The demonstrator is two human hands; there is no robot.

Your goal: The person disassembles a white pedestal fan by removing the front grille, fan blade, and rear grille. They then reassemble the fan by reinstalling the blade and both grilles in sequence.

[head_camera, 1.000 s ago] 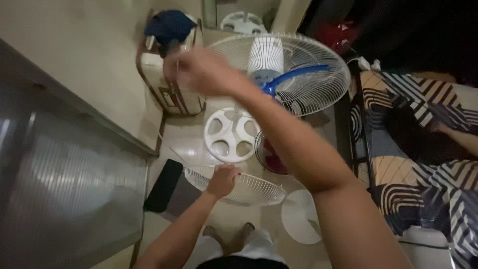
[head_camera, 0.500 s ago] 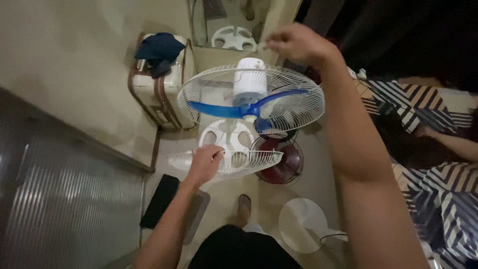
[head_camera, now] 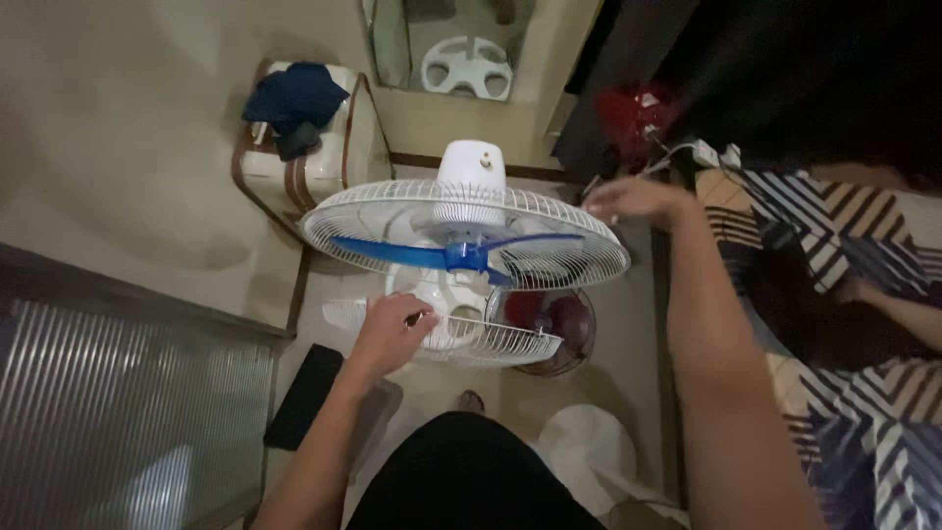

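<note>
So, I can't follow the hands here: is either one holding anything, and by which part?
The left hand grips the loose white wire fan guard at its rim. The right hand only touches the mounted guard's edge.

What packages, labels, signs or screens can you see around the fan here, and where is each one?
None can be made out: no package, label, sign or screen shows clearly.
Nearest candidate: a flat black rectangular thing on the floor, left of the left hand; too dark to tell whether it is a screen.
The fan and the detached white grille show no visible label.
</note>
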